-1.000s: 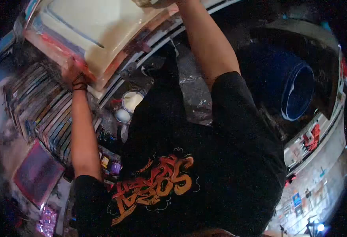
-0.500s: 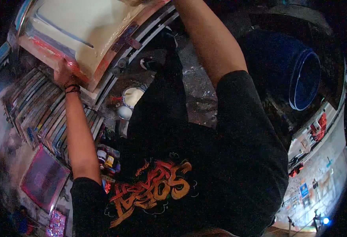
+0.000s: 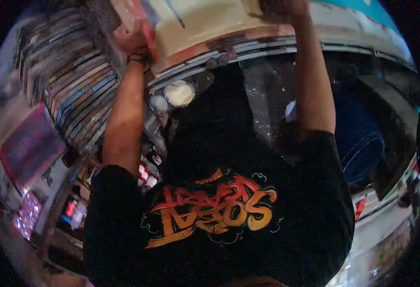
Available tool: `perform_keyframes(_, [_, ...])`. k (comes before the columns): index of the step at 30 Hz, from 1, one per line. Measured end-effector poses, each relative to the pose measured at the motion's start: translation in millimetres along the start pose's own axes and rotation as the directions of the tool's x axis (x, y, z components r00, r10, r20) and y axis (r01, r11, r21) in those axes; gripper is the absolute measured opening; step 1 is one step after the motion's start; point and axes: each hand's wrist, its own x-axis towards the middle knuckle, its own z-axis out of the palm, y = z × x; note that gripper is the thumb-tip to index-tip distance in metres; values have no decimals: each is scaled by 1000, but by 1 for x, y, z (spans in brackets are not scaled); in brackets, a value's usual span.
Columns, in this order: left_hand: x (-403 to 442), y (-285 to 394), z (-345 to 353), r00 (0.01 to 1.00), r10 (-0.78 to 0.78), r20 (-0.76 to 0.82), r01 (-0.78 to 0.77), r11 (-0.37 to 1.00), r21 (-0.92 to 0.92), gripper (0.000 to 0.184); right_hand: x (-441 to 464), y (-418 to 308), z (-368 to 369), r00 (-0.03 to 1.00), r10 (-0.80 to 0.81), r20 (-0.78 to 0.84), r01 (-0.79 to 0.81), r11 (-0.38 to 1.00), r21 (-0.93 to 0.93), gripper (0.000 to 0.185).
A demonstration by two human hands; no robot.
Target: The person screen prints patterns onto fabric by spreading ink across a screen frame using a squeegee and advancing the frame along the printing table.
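My left hand (image 3: 132, 40) is closed around the reddish, ink-stained corner of a printing screen frame (image 3: 149, 36). A dark beaded or cord bracelet circles that wrist. The screen's pale cream surface (image 3: 205, 24) stretches between my hands, with a dark blue streak near the left. At the top edge of the view, my right hand (image 3: 284, 9) is over the screen's right part, its fingers looking curled. Shadow, blur and the picture's edge hide what it grips. Below the screen runs a metal rail (image 3: 262, 46) with a round knob.
Two round containers with pale contents (image 3: 179, 93) stand below the rail. Many frames (image 3: 81, 86) are stacked at the left, with a purple screen (image 3: 33, 143) beside them. A big blue drum (image 3: 363, 143) stands to the right.
The view has turned, so the screen and rail lie more level and further up. My right hand shows further right over the screen; my left stays at the frame corner.
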Motion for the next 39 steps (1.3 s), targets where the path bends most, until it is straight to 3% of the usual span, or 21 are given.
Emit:
perform_keyframes(2, [0,-6,0,997,43,57,-54,978,203,47,-19,-13,30,973,-2,-229,-30,991,-133,18])
perform_keyframes(3, [-4,-4,1,996,46,73,-64,961,270,48,-22,-14,32,977,22,-213,-52,989,-136,18])
perform_keyframes(5, [-10,-2,4,975,211,75,-223,877,426,49,-19,-14,40,983,-113,-146,109,993,-36,33])
perform_keyframes(6, [-12,-2,0,982,168,92,-191,872,451,48,-16,-15,52,960,-58,-276,21,991,-135,41])
perform_keyframes(7, [-13,1,-2,987,126,105,-161,866,474,47,-11,-9,41,968,-37,-247,3,991,-135,41])
perform_keyframes(8, [-16,5,-4,989,88,119,-136,857,496,47,-14,0,13,955,-245,-166,102,799,-593,38])
perform_keyframes(10, [-20,13,-9,988,15,153,-97,832,546,46,-9,3,1,927,-373,30,194,411,-891,40])
perform_keyframes(13, [-24,29,-15,977,-77,197,-63,784,617,45,-10,-8,5,952,-304,-16,163,553,-817,38])
perform_keyframes(17, [-24,74,-26,943,-243,226,40,758,651,44,-11,-10,12,932,-355,71,203,352,-914,31])
perform_keyframes(19, [-24,119,-30,840,-487,240,302,786,540,49,-10,-12,22,940,-336,-53,114,459,-881,30])
perform_keyframes(20, [-28,125,-29,839,-493,232,309,781,543,49,-11,-14,29,941,-324,-94,84,494,-866,29])
perform_keyframes(22, [-27,136,-29,814,-517,265,429,842,326,57,-9,-15,44,905,-211,-368,-37,825,-564,28])
perform_keyframes(23, [-20,139,-31,816,-516,259,429,842,327,57,-8,-15,49,872,-111,-478,-77,931,-358,28])
perform_keyframes(24, [-12,142,-34,771,-567,289,422,796,434,61,-7,-14,43,874,-109,-474,-76,932,-355,28])
perform_keyframes(26, [-5,129,-39,722,-618,309,403,740,538,65,-9,-9,17,937,-215,-276,4,795,-607,27])
perform_keyframes(27, [-4,108,-39,712,-538,451,22,660,751,70,-9,-8,12,949,-243,-202,45,735,-676,27])
perform_keyframes(28, [-2,86,-38,638,-495,589,-375,468,800,75,-9,-8,12,949,-242,-200,41,725,-687,26])
perform_keyframes(29, [1,79,-38,641,-493,588,-377,466,801,75,-8,-9,12,950,-241,-198,36,715,-699,26])
perform_keyframes(31, [6,67,-37,743,-510,433,103,727,679,83,-9,-10,12,949,-244,-197,28,693,-720,25])
perform_keyframes(38, [6,46,-43,675,-530,513,141,776,615,90,-12,-11,22,959,-272,-78,103,591,-800,45])
perform_keyframes(39, [7,41,-40,719,-496,487,74,751,656,90,-12,-10,24,959,-275,-73,107,585,-804,45])
